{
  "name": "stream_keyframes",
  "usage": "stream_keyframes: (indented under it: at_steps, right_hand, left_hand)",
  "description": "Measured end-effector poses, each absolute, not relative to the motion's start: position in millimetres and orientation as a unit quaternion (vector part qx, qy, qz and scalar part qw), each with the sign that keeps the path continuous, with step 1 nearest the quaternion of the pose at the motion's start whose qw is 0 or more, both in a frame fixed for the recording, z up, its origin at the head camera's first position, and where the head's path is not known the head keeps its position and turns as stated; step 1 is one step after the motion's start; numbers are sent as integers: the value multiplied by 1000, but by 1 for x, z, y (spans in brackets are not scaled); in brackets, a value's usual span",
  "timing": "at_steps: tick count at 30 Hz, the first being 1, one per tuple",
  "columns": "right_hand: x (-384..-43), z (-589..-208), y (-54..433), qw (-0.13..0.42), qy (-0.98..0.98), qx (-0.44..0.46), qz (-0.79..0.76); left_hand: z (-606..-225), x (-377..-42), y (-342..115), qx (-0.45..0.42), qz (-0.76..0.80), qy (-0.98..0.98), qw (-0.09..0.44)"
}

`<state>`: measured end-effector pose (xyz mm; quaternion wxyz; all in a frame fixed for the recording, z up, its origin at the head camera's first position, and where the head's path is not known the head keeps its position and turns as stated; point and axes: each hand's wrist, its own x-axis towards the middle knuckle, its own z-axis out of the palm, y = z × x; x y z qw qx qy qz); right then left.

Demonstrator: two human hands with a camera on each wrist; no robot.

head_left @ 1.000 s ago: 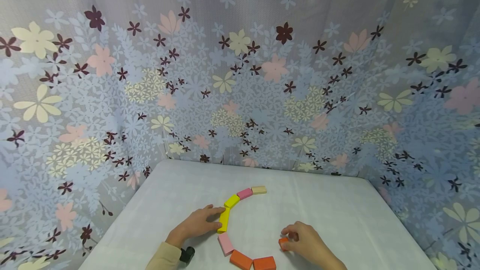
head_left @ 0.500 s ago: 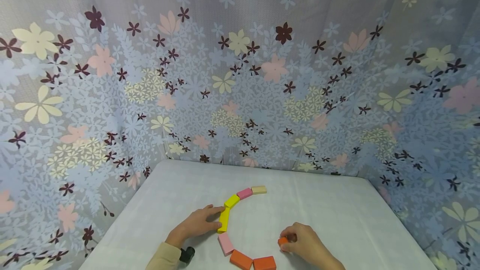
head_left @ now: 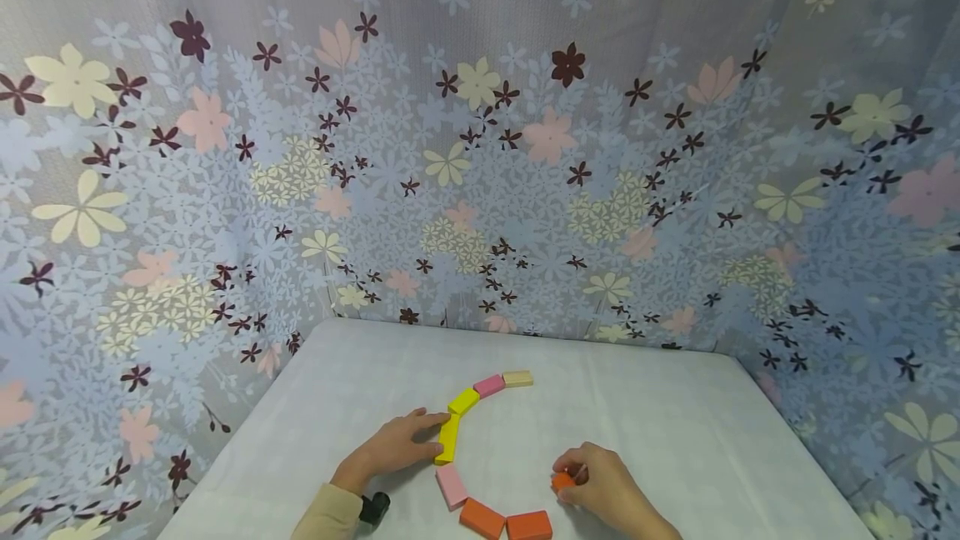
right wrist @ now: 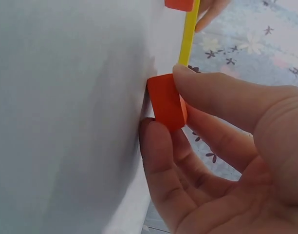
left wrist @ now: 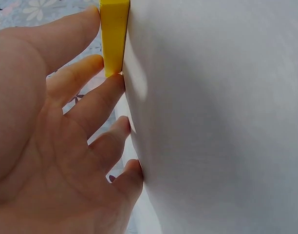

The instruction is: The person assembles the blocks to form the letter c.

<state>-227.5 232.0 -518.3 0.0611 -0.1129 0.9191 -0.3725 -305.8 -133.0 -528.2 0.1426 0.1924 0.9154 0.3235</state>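
My left hand [head_left: 401, 444] rests at the left side of a long yellow block [head_left: 447, 438], thumb and fingertips touching it. In the left wrist view, the fingers are fairly straight beside this block. My right hand [head_left: 611, 486] pinches a small orange block [right wrist: 167, 102] between thumb and fingers, low over the table; the fingers partly cover it in the head view. To its left lie two orange-red blocks [head_left: 528, 525] and a light pink block [head_left: 452, 487]. Beyond the left hand come another yellow block [head_left: 464, 401], a darker pink block [head_left: 489, 387] and a plain wood block [head_left: 517, 378].
The blocks form a curved row, bulging left, on a white-covered table [head_left: 675, 407]. A floral curtain [head_left: 465, 190] hangs behind and at both sides. A black strap piece [head_left: 375, 509] shows at the left wrist, by a beige sleeve [head_left: 327, 513].
My right hand has shifted slightly left with the orange block, which has turned a little in the fingers. The left hand and the row of blocks look unmoved.
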Motion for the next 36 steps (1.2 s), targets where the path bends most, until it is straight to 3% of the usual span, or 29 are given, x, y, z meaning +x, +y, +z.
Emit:
stream_keyframes:
  at_steps: [12,36]
  right_hand:
    - [-226,-517,233,75,898,-119,-416]
    - [-211,-514,227,168,881,-94,-431]
  left_hand:
    - [-529,-308,-135,203,316,916,137]
    - [-529,-307,-137,212,323,911,142]
